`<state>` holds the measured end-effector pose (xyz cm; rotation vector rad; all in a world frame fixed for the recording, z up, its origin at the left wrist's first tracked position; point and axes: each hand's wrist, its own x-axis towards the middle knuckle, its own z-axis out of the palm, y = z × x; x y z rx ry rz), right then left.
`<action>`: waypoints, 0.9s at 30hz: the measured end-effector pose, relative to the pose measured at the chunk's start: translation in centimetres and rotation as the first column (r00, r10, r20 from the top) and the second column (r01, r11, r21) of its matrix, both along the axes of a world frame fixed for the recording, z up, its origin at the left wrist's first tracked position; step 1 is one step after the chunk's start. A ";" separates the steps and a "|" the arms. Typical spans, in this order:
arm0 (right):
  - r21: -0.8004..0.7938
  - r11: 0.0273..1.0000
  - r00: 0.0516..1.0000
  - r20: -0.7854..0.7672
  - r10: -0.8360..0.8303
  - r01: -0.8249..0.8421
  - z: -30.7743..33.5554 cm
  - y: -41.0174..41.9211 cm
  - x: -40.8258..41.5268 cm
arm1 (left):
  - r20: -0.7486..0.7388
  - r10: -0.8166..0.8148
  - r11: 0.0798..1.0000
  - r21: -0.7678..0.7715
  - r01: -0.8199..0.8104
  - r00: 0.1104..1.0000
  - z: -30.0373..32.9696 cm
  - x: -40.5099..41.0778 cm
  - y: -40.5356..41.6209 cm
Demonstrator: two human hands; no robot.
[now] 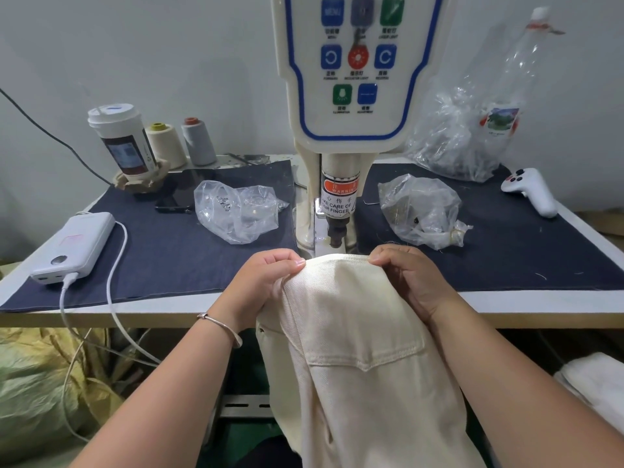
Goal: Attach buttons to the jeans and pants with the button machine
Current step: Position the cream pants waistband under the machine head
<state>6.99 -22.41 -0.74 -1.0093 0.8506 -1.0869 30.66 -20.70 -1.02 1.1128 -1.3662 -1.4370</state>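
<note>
Cream twill pants [364,349] hang from the front edge of the table [169,317], their top edge lifted toward the button machine [351,96]; the left hand [266,282] pinches the fabric edge between thumb and curled fingers at the left, and the right hand [405,278] grips the same edge at the right, fingers curled over the cloth; the lit edge lies just in front of and below the punch head [337,234], not yet under it, so the step in hand appears to be positioning; no button is visible on the part of the garment shown, and whether one is loaded in the machine cannot be told; judged from this, the attachment on this garment is still to come, with seating the fabric under the punch and firing the machine left to do; two small clear bags [236,211], [422,211], probably of button parts, sit on the dark denim mat [169,258] to either side of the machine; a power bank [77,248] with a cable, a lidded cup [125,140], thread cones [182,143] and a white controller [530,190] lie further out; pale folded cloth [594,383] at the lower right may be more garments, finished or waiting, which cannot be told.
</note>
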 end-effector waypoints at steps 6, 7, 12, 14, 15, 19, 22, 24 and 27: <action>0.017 0.999 0.999 0.023 0.044 -0.045 -0.3 -0.1 -0.3 | 0.016 0.008 1.000 -0.011 -0.008 1.000 0.0 0.0 -0.1; 0.018 0.999 0.999 0.022 0.046 -0.046 -0.3 -0.1 -0.3 | 0.013 0.008 1.000 -0.010 -0.008 1.000 0.0 0.1 -0.1; 0.004 0.999 0.999 0.006 0.036 -0.036 -0.4 -0.2 -0.2 | 0.012 0.016 1.000 -0.022 -0.015 1.000 0.1 -0.1 0.1; 0.006 1.000 1.000 0.007 0.023 -0.023 -0.5 -0.2 -0.2 | 0.018 0.028 0.999 -0.028 -0.028 0.999 0.1 -0.2 0.1; 0.013 1.000 1.000 0.009 0.017 -0.017 -0.5 -0.2 -0.2 | 0.023 0.032 0.999 -0.028 -0.031 0.999 0.1 -0.2 0.1; 0.030 1.000 1.000 -0.005 -0.009 0.010 0.0 0.0 -0.1 | 0.024 0.035 0.999 -0.019 -0.035 0.999 0.3 -0.3 0.2; 0.038 0.999 1.000 -0.011 -0.015 0.015 0.7 0.8 0.0 | 0.001 0.033 0.999 -0.019 -0.033 0.999 1.0 -0.4 0.8; 0.028 1.000 1.000 0.024 0.001 -0.001 1.2 1.8 -0.2 | 0.013 0.026 0.999 -0.041 -0.025 1.000 1.5 -0.4 1.7; -0.047 0.997 0.998 -0.011 0.054 -0.054 2.2 3.6 -0.8 | 0.069 0.000 0.997 -0.083 0.006 0.998 2.1 -0.1 3.3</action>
